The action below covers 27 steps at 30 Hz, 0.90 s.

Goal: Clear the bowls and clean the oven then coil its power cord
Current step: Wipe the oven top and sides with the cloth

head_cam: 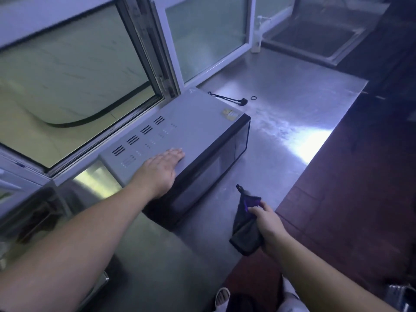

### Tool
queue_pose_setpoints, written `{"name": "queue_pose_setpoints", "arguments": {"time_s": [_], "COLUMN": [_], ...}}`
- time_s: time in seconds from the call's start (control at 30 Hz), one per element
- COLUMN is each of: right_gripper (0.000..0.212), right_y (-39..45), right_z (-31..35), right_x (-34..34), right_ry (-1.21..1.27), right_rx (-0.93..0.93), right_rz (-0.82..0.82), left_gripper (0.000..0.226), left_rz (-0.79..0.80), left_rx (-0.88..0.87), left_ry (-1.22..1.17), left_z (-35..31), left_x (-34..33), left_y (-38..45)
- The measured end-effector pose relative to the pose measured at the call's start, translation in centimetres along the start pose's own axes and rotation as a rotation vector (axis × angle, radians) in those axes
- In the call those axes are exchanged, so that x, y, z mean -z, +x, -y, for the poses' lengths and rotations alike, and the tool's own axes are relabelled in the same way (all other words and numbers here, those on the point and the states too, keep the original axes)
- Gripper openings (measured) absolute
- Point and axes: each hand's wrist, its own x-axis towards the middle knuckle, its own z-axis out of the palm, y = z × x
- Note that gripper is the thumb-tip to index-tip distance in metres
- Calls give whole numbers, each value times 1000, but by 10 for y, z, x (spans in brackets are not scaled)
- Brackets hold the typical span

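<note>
A grey oven with a black glass front stands on the steel counter under the windows. My left hand lies flat, palm down, on the oven's top near its front edge. My right hand is closed around a dark cleaning cloth that hangs in front of the oven's door. The black power cord lies on the counter behind the oven, its plug end away from the wall. A small black ring lies beside the plug. No bowls are in view.
Sliding windows run along the counter's far side. A white pump bottle stands at the far end next to a steel sink. The counter's right edge drops to a dark red floor.
</note>
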Motion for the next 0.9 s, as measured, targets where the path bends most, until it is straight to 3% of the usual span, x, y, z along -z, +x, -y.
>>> {"name": "queue_pose_setpoints", "arguments": {"time_s": [0.23,0.53,0.9], "right_gripper": [43,30,26], "right_y": [17,40,89], "right_z": [69,144,190], "right_x": [78,180,156], "right_ry": [63,53,6], "right_rx": [36,-58,-127], "right_rz": [104,156,264], "left_gripper": [58,59,56], "left_rz": [22,45,-102], "left_rx": [269,210,321], "left_ry": [172,115,-22], "left_z": [-93,-226,-224], "left_x": [13,3,14], "left_y": [14,57,111]}}
